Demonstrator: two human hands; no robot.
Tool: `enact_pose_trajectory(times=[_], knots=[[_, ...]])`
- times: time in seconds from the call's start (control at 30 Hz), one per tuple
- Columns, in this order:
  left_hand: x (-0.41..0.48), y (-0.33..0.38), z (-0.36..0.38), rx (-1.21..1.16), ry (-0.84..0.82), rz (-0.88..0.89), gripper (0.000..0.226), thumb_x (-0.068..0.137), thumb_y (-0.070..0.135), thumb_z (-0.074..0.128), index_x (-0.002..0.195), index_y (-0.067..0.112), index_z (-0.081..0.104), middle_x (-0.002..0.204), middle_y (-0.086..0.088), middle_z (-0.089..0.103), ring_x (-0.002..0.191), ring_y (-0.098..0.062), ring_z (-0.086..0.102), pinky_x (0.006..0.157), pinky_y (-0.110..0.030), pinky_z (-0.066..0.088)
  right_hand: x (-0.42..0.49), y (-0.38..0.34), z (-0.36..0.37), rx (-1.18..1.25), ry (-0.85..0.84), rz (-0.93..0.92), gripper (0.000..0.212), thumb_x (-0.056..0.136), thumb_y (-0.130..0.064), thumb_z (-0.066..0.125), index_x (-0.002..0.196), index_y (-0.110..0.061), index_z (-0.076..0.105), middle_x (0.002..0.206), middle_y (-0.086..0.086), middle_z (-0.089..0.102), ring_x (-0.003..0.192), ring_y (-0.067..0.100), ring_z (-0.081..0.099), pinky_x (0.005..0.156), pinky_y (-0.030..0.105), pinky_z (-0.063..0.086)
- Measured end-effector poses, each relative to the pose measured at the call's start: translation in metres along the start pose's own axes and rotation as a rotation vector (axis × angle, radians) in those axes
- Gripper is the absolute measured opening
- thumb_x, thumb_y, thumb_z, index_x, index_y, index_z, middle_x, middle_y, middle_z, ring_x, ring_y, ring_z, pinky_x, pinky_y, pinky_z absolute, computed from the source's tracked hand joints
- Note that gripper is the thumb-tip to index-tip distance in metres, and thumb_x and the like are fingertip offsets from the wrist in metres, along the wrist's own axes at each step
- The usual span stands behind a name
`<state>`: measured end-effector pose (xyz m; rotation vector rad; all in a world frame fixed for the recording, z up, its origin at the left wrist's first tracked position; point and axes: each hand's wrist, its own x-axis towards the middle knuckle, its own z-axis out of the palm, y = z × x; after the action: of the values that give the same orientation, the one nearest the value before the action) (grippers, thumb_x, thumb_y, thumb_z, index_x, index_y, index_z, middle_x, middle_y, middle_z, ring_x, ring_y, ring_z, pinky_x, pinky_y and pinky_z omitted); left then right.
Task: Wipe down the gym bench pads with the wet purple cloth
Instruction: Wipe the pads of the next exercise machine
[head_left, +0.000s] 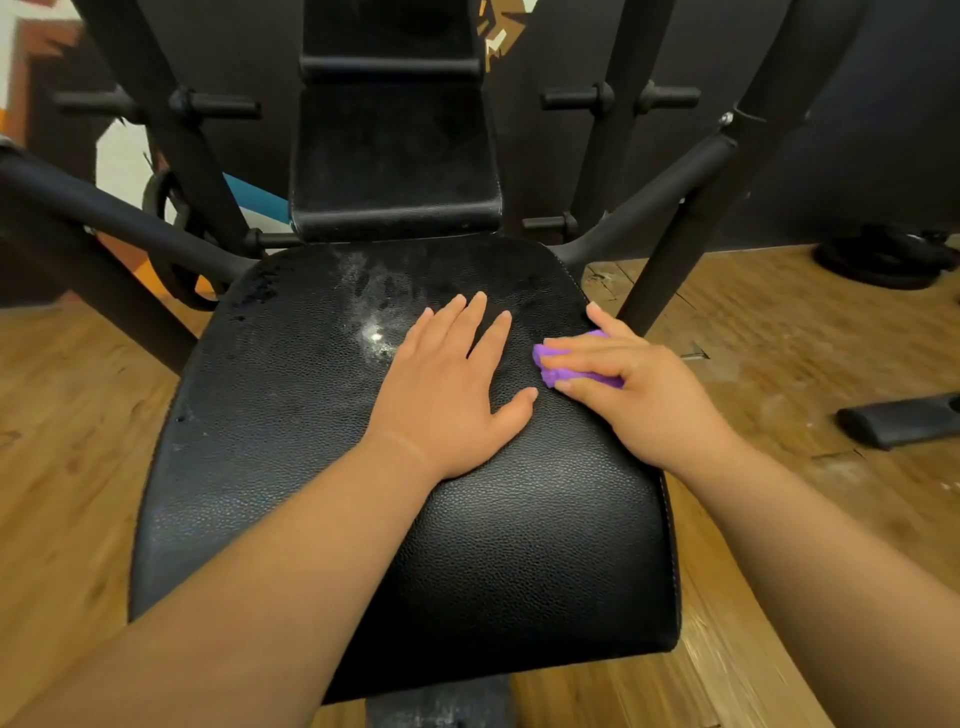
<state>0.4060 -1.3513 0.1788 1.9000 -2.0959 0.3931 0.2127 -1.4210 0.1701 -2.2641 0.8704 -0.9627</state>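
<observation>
one cloth (551, 359) in right hand (641, 387) near pad (311, 415) edge

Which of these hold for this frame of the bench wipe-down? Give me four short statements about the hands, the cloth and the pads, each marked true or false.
1. The right hand holds the purple cloth against the seat pad. True.
2. The left hand grips a bar of the bench frame. False: it lies flat and spread on the seat pad.
3. A whitish smear shows on the seat pad just left of the left hand. True.
4. The purple cloth is on the back pad. False: it is on the seat pad, near its right edge.
</observation>
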Motion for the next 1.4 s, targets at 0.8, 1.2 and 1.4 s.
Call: enact_pose_trajectory(times=[0.8,1.2,1.4], knots=[[-0.006,-0.001,0.0,-0.032,0.052,0.046,0.067,0.086,0.053,0.035,0.13,0.008,0.059,0.137,-0.011,0.056,0.129,-0.03,0.05,0.105,-0.045,0.039,0.005,-0.001,0.001,0.015,-0.024,0.009,0.033,0.087,-0.018,0.07,0.11,-0.042,0.065,0.124,-0.016,0.062,0.143,0.006,0.027,0.118,0.02,0.016],[-0.019,0.005,-0.004,0.036,0.029,0.096,0.082,0.082,0.062,0.029,0.138,0.005,0.05,0.143,-0.012,0.05,0.134,-0.03,0.043,0.115,-0.04,0.025,0.007,0.003,0.004,0.014,0.02,0.0,0.031,0.088,-0.018,0.069,0.112,-0.038,0.066,0.124,-0.009,0.065,0.14,0.016,0.037,0.118,0.024,0.016],[-0.035,0.005,0.002,0.04,-0.015,0.09,0.093,0.083,0.069,0.018,0.152,0.006,0.024,0.16,-0.011,0.018,0.149,-0.024,0.013,0.12,-0.038,0.006,-0.021,-0.004,0.009,0.047,0.055,-0.004,0.023,0.084,-0.029,0.073,0.105,-0.038,0.069,0.118,-0.013,0.067,0.138,0.015,0.039,0.119,0.027,0.02]])
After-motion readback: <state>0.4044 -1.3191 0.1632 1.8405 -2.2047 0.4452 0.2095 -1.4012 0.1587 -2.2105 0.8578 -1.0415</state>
